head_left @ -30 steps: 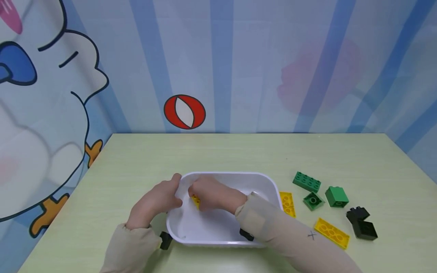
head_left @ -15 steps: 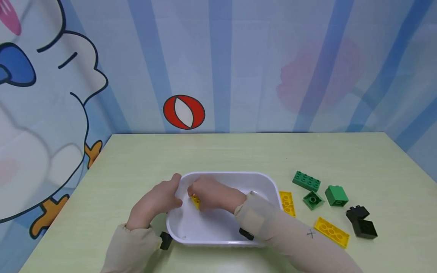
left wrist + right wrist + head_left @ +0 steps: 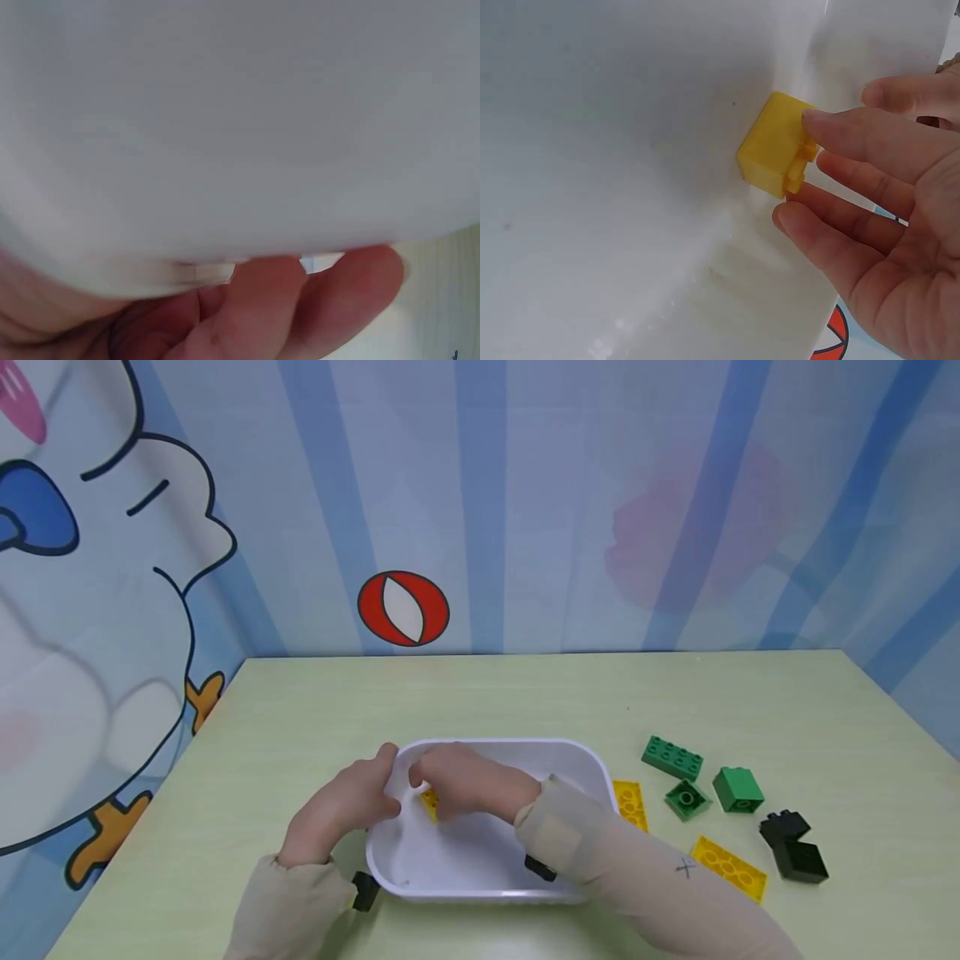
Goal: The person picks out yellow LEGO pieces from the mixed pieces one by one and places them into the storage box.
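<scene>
A small yellow toy brick (image 3: 776, 146) lies in the far left corner of the white plastic tray (image 3: 480, 893). Around it is my right hand (image 3: 461, 781); in the right wrist view one fingertip overlaps the brick's edge, and the other fingers stand spread and loose beside its studs. My left hand (image 3: 352, 797) holds the tray at its left end, thumb by the rim. From the left wrist, the pale tray wall (image 3: 240, 135) fills most of the picture, with bent fingers (image 3: 255, 307) along its edge.
Right of the tray lie two yellow plates (image 3: 632, 804), one partly behind the right sleeve. Beyond them are a long green brick (image 3: 672, 757), a small green piece (image 3: 687, 799), a green block (image 3: 738, 790) and joined black bricks (image 3: 798, 860). A patterned wall backs the table.
My right fingers have loosened and risen slightly from the yellow brick, which stays in the tray corner. The left hand keeps its place on the tray.
</scene>
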The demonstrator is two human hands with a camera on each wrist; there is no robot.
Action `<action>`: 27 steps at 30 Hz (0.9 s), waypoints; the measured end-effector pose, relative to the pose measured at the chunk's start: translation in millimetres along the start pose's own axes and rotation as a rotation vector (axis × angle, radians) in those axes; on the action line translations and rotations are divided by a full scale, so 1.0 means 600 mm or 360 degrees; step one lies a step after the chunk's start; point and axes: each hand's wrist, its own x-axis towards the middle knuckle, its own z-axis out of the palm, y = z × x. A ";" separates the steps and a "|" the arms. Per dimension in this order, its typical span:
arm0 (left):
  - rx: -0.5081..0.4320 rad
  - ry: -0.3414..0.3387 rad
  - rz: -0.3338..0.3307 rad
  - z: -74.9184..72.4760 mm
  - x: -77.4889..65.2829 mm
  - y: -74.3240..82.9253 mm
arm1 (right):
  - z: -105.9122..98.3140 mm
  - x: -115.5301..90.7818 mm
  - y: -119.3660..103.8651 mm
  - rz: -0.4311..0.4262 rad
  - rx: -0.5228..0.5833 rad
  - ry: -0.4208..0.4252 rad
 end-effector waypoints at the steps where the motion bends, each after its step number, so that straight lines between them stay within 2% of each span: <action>1: 0.0003 0.0003 0.0005 0.000 0.000 0.000 | -0.002 0.000 0.000 0.0002 0.0000 -0.0001; 17: 0.0026 -0.0014 -0.0047 0.002 0.003 0.001 | -0.043 -0.011 -0.004 0.0128 0.0018 -0.0071; 27: 0.0016 0.0017 -0.0035 0.004 0.003 0.002 | -0.060 -0.028 -0.001 0.0129 0.0037 -0.0008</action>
